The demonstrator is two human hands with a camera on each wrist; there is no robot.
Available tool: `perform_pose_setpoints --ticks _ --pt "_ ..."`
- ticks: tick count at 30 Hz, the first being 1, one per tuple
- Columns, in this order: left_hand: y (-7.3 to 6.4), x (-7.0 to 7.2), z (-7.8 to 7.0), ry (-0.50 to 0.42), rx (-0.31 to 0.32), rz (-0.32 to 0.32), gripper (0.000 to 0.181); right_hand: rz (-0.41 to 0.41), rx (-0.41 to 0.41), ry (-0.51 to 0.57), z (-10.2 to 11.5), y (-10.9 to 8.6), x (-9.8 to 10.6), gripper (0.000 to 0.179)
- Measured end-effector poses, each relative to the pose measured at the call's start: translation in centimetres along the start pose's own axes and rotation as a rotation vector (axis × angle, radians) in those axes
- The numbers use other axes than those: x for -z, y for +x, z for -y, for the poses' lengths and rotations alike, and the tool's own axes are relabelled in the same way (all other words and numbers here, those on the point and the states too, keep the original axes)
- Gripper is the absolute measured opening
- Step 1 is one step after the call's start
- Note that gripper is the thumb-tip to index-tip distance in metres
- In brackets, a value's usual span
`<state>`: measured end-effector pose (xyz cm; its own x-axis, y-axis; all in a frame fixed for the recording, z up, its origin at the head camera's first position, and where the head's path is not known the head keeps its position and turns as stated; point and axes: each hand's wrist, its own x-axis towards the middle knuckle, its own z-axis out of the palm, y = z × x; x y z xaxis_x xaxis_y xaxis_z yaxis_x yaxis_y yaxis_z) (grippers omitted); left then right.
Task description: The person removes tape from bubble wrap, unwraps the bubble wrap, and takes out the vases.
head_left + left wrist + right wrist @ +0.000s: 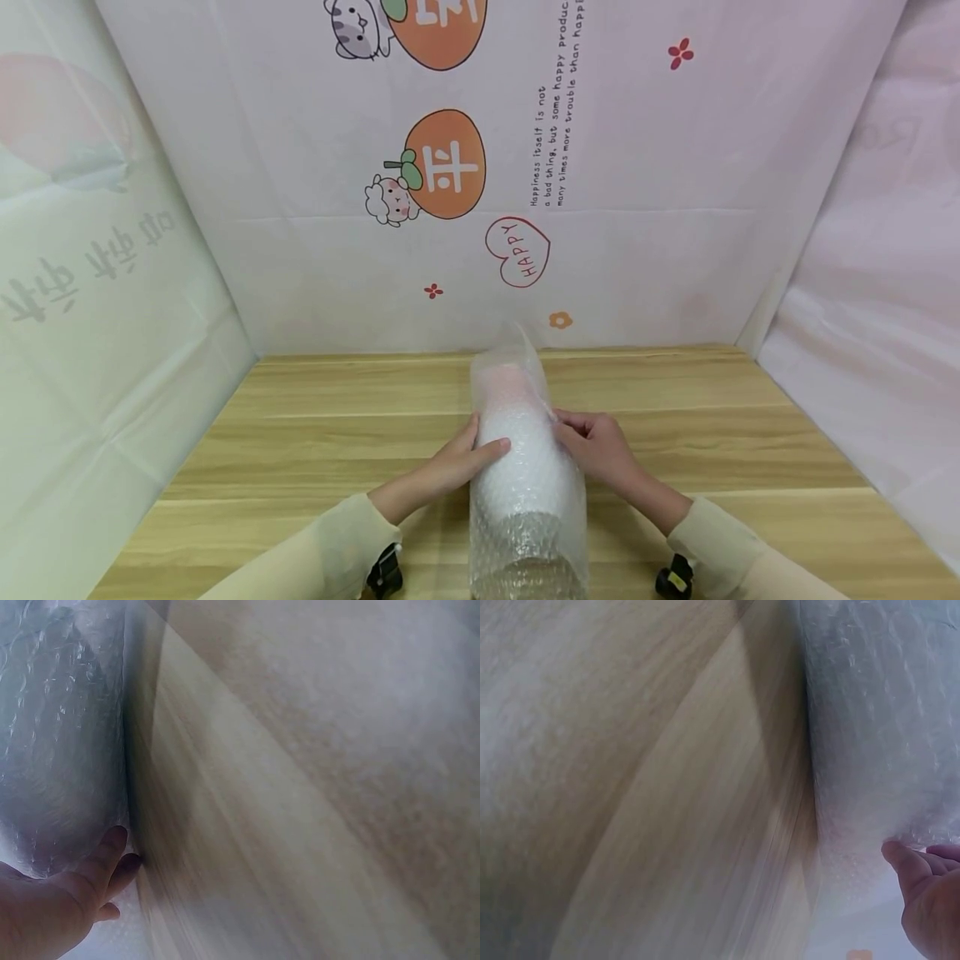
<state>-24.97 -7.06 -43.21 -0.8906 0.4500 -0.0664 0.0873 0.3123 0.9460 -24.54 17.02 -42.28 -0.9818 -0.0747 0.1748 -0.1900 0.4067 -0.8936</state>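
Note:
A long bundle in clear bubble wrap [521, 483] lies lengthwise in front of me, a white shape with a pinkish far end showing through. My left hand [453, 462] holds its left side, thumb over the top and fingers along the flank. On the right, my right hand [600, 448] pinches the edge of the wrap between thumb and forefinger. Loose film stands up at the far end, and the near end opens as a hollow sleeve. The left wrist view shows fingertips [114, 838] against the bubble wrap [60, 742]. The wrapped contents are veiled by the plastic.
The wood-grain table [337, 417] runs back to a white printed cloth [637, 275] hanging behind it. More cloth hangs at the left [112, 350] and right [862, 333]. Black devices are strapped at both wrists.

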Motion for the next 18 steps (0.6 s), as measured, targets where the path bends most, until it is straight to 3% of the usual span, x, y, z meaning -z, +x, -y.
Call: perform_pose_setpoints --ticks 12,18 --pt "-0.2 -0.01 -0.15 0.004 0.017 -0.011 0.099 0.032 -0.058 0.058 0.38 -0.02 0.51 0.029" --pt "-0.15 -0.03 -0.11 -0.001 0.016 -0.017 0.099 0.046 -0.045 0.091 0.43 -0.14 0.74 0.03"
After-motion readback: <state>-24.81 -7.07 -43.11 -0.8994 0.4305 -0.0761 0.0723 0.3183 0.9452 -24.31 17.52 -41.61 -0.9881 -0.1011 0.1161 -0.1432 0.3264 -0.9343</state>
